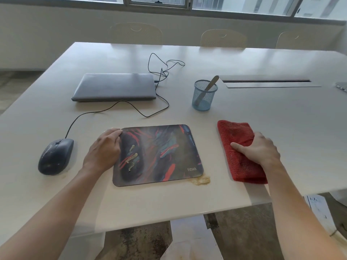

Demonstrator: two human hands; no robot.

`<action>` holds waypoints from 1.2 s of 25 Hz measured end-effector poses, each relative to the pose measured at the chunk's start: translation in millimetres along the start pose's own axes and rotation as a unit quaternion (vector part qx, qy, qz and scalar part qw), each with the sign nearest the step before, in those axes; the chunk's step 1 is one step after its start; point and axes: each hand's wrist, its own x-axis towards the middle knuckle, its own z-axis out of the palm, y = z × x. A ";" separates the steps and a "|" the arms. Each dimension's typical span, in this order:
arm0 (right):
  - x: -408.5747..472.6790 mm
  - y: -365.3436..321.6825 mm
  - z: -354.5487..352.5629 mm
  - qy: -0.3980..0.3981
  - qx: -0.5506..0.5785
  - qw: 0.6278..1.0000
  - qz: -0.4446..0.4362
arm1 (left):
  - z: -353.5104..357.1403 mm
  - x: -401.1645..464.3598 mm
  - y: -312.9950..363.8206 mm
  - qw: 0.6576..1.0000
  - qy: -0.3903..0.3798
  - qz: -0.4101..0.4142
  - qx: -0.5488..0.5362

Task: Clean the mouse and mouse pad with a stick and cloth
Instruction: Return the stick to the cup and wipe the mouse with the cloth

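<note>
A patterned mouse pad [159,154] lies flat in front of me, with pale smears of dirt on its left part. My left hand [104,149] rests at the pad's left edge, fingers curled onto its upper left corner. A folded red cloth [238,145] lies to the right of the pad, and my right hand [260,149] grips it, thumb across the top. The dark wired mouse [55,156] sits on the table to the far left, smudged. A flat wooden stick [210,86] stands in a blue mesh cup [204,95] behind the cloth.
A beige crumbly spill [201,180] lies on the white table [187,201] at the pad's lower right corner. A closed grey laptop [115,87] sits behind, with the mouse cable [161,102] looping beside it. A cable slot [266,81] lies at back right. Chairs stand beyond.
</note>
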 end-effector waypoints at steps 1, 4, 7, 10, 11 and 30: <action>0.5 -0.8 -0.5 -0.005 0.038 0.999 -0.004 | -0.6 -0.9 0.4 1.000 0.001 -0.001 -0.002; -2.3 -6.8 -1.9 -0.021 0.124 0.992 -0.018 | -0.8 -2.1 0.2 1.000 0.010 0.005 -0.007; -14.9 -27.4 -3.6 -0.009 0.224 0.973 -0.055 | -2.8 -3.1 0.3 0.999 0.027 0.026 -0.017; -37.9 -61.0 -4.5 -0.056 0.354 0.927 -0.112 | -11.3 -12.6 10.0 0.994 0.067 0.061 -0.053; -48.4 -74.0 -4.5 -0.084 0.390 0.907 -0.134 | -16.2 -18.1 16.6 0.991 0.085 0.059 -0.089; -241.1 -318.5 109.4 -0.309 0.382 0.763 -0.420 | -163.5 -53.6 -47.9 0.924 0.025 -0.098 -0.369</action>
